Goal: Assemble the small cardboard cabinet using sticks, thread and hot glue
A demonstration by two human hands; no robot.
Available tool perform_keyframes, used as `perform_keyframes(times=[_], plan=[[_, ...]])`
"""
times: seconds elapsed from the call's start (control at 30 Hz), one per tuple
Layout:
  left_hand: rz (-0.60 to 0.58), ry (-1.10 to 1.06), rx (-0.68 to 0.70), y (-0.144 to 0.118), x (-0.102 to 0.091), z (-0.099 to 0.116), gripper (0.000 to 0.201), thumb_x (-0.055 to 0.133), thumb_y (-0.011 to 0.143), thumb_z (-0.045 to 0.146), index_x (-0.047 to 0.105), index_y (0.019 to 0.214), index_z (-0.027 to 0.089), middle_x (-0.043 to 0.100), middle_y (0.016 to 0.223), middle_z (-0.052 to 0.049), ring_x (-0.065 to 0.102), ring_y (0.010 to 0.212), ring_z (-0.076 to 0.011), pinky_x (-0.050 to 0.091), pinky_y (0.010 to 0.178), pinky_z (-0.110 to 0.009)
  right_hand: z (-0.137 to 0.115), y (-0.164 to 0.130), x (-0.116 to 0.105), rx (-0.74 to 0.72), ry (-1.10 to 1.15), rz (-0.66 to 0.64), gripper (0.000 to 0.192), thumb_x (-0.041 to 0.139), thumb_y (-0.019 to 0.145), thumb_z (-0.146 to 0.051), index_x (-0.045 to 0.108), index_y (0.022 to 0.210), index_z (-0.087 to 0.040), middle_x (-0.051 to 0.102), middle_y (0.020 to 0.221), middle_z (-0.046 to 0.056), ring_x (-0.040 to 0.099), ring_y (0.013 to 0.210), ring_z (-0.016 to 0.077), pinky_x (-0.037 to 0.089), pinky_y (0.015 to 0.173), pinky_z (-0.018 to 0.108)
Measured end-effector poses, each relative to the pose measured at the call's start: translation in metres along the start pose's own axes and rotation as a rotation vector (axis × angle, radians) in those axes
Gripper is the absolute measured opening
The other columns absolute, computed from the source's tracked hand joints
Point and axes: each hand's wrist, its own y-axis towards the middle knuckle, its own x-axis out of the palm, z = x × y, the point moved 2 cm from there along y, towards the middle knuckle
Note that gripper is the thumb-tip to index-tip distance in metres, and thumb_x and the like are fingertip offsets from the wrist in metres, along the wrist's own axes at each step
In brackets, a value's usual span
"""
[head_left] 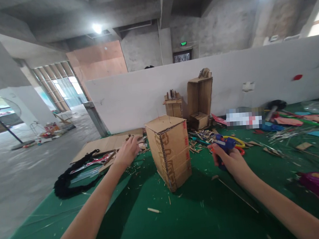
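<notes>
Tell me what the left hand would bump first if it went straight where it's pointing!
Probably the near cardboard box, though depth is unclear: the left hand might pass behind it.

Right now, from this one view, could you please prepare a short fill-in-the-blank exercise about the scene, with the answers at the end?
1. The right hand holds a tool whose body is mostly ____.
2. A box made of ____ stands between the left hand and the right.
3. The tabletop is coloured ____.
4. The fuzzy loop on the tabletop's left side is ____.
Missing words: blue; cardboard; green; black
</notes>
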Motion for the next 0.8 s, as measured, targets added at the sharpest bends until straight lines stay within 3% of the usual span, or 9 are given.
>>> perform_keyframes(times=[0.13,0.3,0.43,0.5,0.67,0.77,0.8], plan=[[0.193,-0.083,-0.01,0.007,-0.006,-0.006,0.037,0.038,0.09,0.017,0.043,0.127,0.015,0.052,0.107,-0.01,0.058,0.09,-0.0179,0.049,0.085,-0.032,-0.002,-0.001,0.002,0.005,0.018,-0.025,0.052,0.049,0.078,-0.065,0.052,0.055,-0.018,0.05,0.048,-0.001,0.048,0.045,0.0114,0.038,0.046,0.024],[0.404,-0.139,-0.044,0.012,-0.025,-0.012,0.032,0.042,0.091,0.021,0.051,0.121,0.016,0.05,0.105,-0.009,0.056,0.097,-0.0182,0.047,0.091,-0.033,-0.007,-0.003,0.004,-0.004,0.017,-0.029,0.051,0.053,0.074,-0.066,0.054,0.059,-0.018,0.05,0.047,-0.001,0.048,0.044,0.0118,0.037,0.045,0.024],[0.537,-0.164,-0.08,0.014,-0.057,-0.016,0.025,0.044,0.092,0.027,0.059,0.108,0.015,0.056,0.101,-0.009,0.058,0.093,-0.0168,0.049,0.087,-0.03,-0.01,-0.005,0.006,-0.006,-0.003,-0.049,0.052,0.051,0.075,-0.067,0.054,0.057,-0.018,0.05,0.047,-0.001,0.048,0.044,0.0123,0.037,0.046,0.025],[0.658,-0.193,-0.09,0.014,-0.077,-0.015,0.024,0.046,0.091,0.027,0.06,0.105,0.014,0.063,0.098,-0.008,0.061,0.092,-0.0164,0.05,0.085,-0.03,-0.011,-0.006,0.007,-0.014,-0.013,-0.056,0.053,0.05,0.075,-0.068,0.054,0.058,-0.018,0.049,0.046,-0.001,0.048,0.044,0.0124,0.038,0.046,0.025],[0.906,-0.257,-0.111,0.007,-0.123,-0.007,0.034,0.046,0.091,0.026,0.048,0.122,0.014,0.068,0.104,-0.006,0.066,0.09,-0.0149,0.051,0.087,-0.036,-0.009,-0.006,0.008,-0.07,-0.014,-0.05,0.052,0.051,0.076,-0.066,0.05,0.054,-0.019,0.049,0.046,-0.001,0.048,0.044,0.0121,0.04,0.048,0.026],[0.943,-0.282,-0.161,-0.004,-0.149,0.001,0.03,0.043,0.089,0.034,0.054,0.111,0.017,0.068,0.105,-0.003,0.06,0.108,-0.0172,0.049,0.084,-0.039,-0.007,-0.005,0.008,-0.077,0.042,-0.041,0.047,0.055,0.075,-0.063,0.054,0.06,-0.018,0.057,0.055,0.002,0.053,0.049,0.0135,0.044,0.051,0.026],[0.829,-0.369,-0.192,-0.007,-0.154,0.004,0.032,0.037,0.091,0.036,0.054,0.112,0.02,0.068,0.101,-0.002,0.056,0.113,-0.0169,0.05,0.079,-0.037,-0.007,-0.006,0.009,-0.073,0.05,-0.032,0.046,0.056,0.074,-0.062,0.055,0.062,-0.018,0.059,0.056,0.002,0.055,0.049,0.0142,0.045,0.051,0.027]])
